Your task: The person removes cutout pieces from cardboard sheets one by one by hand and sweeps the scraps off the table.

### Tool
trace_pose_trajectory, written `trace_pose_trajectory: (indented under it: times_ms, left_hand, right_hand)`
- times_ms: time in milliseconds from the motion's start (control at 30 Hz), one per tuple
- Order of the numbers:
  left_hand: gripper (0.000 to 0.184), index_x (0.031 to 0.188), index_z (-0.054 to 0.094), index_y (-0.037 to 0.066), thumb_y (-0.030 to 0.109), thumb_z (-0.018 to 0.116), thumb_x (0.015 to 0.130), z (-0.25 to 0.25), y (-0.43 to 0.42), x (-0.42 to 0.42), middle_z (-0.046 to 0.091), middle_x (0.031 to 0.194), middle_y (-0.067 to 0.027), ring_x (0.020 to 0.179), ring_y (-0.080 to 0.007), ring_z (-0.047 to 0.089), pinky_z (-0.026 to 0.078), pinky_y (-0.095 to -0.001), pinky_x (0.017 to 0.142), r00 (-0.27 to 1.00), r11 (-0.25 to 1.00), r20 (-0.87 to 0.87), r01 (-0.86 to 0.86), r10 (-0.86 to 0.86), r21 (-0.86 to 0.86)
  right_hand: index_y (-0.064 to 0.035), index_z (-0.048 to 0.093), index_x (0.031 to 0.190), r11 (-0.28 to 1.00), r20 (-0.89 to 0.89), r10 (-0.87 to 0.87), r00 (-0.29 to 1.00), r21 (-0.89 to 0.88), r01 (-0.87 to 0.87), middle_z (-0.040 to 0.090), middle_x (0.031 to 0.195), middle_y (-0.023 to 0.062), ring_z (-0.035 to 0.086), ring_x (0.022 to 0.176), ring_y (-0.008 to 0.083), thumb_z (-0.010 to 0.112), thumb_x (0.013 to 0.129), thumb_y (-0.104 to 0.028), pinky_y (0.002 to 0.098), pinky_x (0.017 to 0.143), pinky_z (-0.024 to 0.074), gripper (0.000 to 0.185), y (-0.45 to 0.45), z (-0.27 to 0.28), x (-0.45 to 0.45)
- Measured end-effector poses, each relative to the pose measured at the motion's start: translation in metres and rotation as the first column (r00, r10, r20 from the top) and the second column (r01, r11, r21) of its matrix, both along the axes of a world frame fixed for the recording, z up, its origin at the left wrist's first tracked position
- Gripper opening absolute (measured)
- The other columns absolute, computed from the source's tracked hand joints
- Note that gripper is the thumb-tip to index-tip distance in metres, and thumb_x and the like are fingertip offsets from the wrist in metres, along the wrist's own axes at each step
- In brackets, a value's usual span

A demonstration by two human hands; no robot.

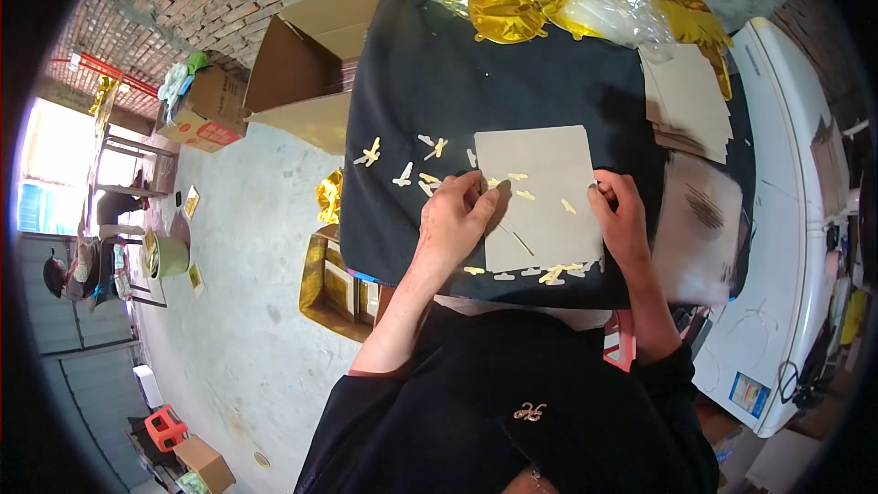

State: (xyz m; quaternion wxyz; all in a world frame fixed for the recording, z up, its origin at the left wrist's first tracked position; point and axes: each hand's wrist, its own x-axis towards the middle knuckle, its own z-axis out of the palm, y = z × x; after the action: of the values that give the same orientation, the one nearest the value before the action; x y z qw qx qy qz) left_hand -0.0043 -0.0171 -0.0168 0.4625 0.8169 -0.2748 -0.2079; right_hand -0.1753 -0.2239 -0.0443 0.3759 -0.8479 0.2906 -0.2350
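A grey-beige card sheet (540, 155) lies flat on the black cloth (421, 82). My left hand (457, 215) is at its left edge, thumb and fingers closed in a pinch; whatever they hold is hidden. At the opposite edge, my right hand (622, 206) also has thumb and forefinger together, with a tiny dark spot between them that I cannot make out. Small pale-yellow flat pieces (519, 177) rest on the sheet near my left fingers, and a thin stick-like strip (523, 243) lies lower down. More small pieces (562, 273) line the sheet's near edge.
Loose yellow and whitish pieces (370, 152) are scattered left of the sheet. Gold foil (503, 0) and clear plastic (617, 9) cover the far edge. Stacked cards (690, 101) and a plastic-wrapped pack (695, 229) sit right. An open carton (306, 73) stands left; a white appliance (777, 220), right.
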Motion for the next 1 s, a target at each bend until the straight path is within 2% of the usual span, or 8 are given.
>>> trace_pose_trajectory:
  times_ms: [267,433,600,700,833,867,900,1000]
  left_hand:
    - [0.044,0.125,0.061,-0.005,0.023,0.065,0.092,-0.008,0.003,-0.002,0.062,0.09,-0.0103,0.08,-0.0189,0.062,0.05,-0.0319,0.075,0.985,0.991,-0.167,-0.05,0.028,-0.127]
    - [0.035,0.124,0.06,-0.005,0.012,0.064,0.093,-0.013,0.001,-0.005,0.061,0.092,-0.0059,0.082,-0.0135,0.06,0.049,-0.0278,0.078,0.971,0.958,-0.236,-0.109,0.045,-0.266]
    - [0.021,0.116,0.057,0.001,0.007,0.062,0.097,-0.014,-0.011,-0.013,0.059,0.088,0.0003,0.073,-0.0035,0.051,0.042,-0.0179,0.063,0.951,0.853,-0.306,-0.188,0.035,-0.486]
    - [0.016,0.108,0.052,0.005,0.004,0.062,0.096,-0.013,-0.022,-0.018,0.061,0.09,0.0,0.08,-0.0046,0.054,0.043,-0.0184,0.071,0.862,0.78,-0.507,-0.308,-0.013,-0.545]
    - [0.018,0.108,0.049,0.007,-0.002,0.059,0.096,0.011,-0.033,-0.018,0.061,0.092,0.0005,0.082,-0.0064,0.056,0.043,-0.0181,0.075,0.779,0.599,-0.592,-0.378,-0.206,-0.705]
    - [0.019,0.11,0.049,0.008,-0.003,0.058,0.096,0.013,-0.033,-0.014,0.06,0.094,0.0006,0.083,-0.0065,0.055,0.043,-0.0179,0.074,0.807,0.587,-0.552,-0.348,-0.21,-0.731]
    - [0.023,0.115,0.045,0.009,-0.002,0.056,0.098,0.014,-0.032,-0.005,0.055,0.099,0.0006,0.087,-0.0062,0.051,0.042,-0.0212,0.079,0.895,0.68,-0.433,-0.25,-0.11,-0.689]
    - [0.023,0.115,0.045,0.008,-0.002,0.056,0.097,0.054,-0.039,0.006,0.053,0.099,0.0018,0.089,-0.0058,0.05,0.042,-0.021,0.08,0.947,0.56,-0.285,-0.158,-0.147,-0.813]
  right_hand:
    - [-0.0033,0.065,0.113,0.996,0.079,-0.041,0.996,0.077,0.035,0.059,0.094,0.0077,0.06,0.085,0.0168,0.064,0.089,-0.006,0.0307,0.077,0.0484,0.025,0.002,-0.002,-0.003]
    - [-0.0039,0.066,0.114,0.99,0.093,-0.074,0.993,0.129,0.062,0.06,0.098,0.0059,0.059,0.087,0.0135,0.063,0.09,-0.006,0.0285,0.078,0.0478,0.024,0.003,0.001,-0.005]
    - [-0.0038,0.066,0.112,0.962,0.154,-0.131,0.979,0.258,0.088,0.061,0.097,0.0022,0.058,0.086,0.0097,0.062,0.091,-0.005,0.0254,0.077,0.0463,0.022,0.005,0.0,-0.007]
    - [-0.0016,0.063,0.106,0.914,0.276,-0.142,0.951,0.405,0.019,0.06,0.094,0.0002,0.056,0.085,0.007,0.062,0.091,-0.004,0.0234,0.075,0.045,0.015,0.01,0.005,-0.002]
    - [-0.0012,0.058,0.103,0.895,0.342,-0.199,0.918,0.444,0.029,0.059,0.093,-0.0005,0.054,0.085,0.0054,0.059,0.092,-0.001,0.0217,0.077,0.0446,0.01,0.007,0.023,0.003]
    - [-0.0013,0.057,0.103,0.912,0.338,-0.19,0.921,0.407,0.039,0.058,0.092,-0.0006,0.054,0.085,0.0055,0.059,0.092,-0.001,0.0214,0.077,0.0445,0.011,0.005,0.037,0.004]
    - [-0.0014,0.057,0.103,0.928,0.335,-0.181,0.925,0.37,0.048,0.058,0.092,-0.0007,0.054,0.085,0.0056,0.059,0.092,0.0,0.0211,0.078,0.0445,0.011,0.003,0.053,0.007]
    - [-0.0027,0.056,0.108,0.97,0.535,-0.096,0.839,0.239,-0.042,0.058,0.097,-0.0012,0.053,0.088,0.0051,0.061,0.095,-0.002,0.0206,0.079,0.0437,0.014,0.002,0.09,0.018]
